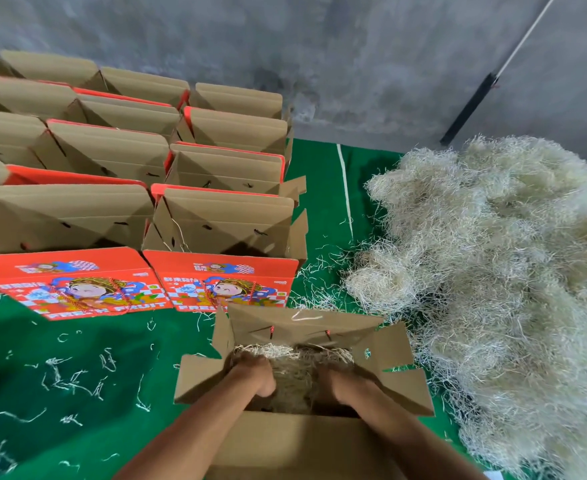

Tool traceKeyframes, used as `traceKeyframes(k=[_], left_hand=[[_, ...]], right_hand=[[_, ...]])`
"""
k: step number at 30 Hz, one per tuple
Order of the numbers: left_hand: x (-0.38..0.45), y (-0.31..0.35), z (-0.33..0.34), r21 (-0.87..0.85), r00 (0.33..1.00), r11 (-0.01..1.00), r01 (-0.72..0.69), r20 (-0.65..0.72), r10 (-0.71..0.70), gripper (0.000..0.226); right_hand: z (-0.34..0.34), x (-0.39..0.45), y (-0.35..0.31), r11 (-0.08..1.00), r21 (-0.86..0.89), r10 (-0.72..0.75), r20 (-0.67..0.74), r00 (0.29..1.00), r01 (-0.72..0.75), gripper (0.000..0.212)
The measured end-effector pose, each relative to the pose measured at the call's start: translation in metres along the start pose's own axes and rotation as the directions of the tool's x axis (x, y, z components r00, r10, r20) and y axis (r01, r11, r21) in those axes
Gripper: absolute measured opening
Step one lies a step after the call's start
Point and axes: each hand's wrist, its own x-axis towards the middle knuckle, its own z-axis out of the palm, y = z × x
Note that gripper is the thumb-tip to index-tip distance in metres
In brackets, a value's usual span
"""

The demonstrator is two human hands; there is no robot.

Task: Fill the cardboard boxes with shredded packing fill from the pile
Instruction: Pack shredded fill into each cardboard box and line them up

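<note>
A green cloth (77, 375) covers the floor. On it at the far left stand rows of open cardboard boxes (167, 161), the nearest two showing red printed fronts. An open box (306, 441) sits near the centre. A large pile of pale shredded fill (500, 271) lies at the right, with loose strands (63, 375) scattered at the near left.

Open brown box (306, 344) seemingly part-filled with pale shreds (288, 368), big pile (500, 271) alongside.
</note>
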Motion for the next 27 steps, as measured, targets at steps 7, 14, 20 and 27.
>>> traceKeyframes(k=[7, 14, 20, 27], left_hand=[[0.004, 0.011, 0.005, -0.074, 0.998, 0.997, -0.033, -0.049, 0.029, 0.044], [0.002, 0.019, 0.009, 0.033, 0.980, 0.991, -0.131, 0.159, 0.124, 0.048], [-0.007, 0.016, 0.007, -0.036, 0.991, 0.996, -0.083, 0.103, 0.087, 0.049], [-0.016, 0.015, 0.012, -0.090, 0.992, 0.993, -0.079, -0.104, 0.070, 0.043]], right_hand=[[-0.008, -0.001, -0.008, 0.999, -0.028, 0.016, -0.055, 0.998, -0.018, 0.037], [0.002, -0.015, -0.002, 0.995, -0.031, -0.089, 0.029, 0.996, 0.090, 0.043], [-0.006, -0.019, -0.004, 0.981, 0.092, -0.168, -0.032, 0.985, 0.171, 0.051], [-0.005, -0.018, -0.015, 0.987, 0.154, -0.027, -0.088, 0.996, 0.040, 0.053]])
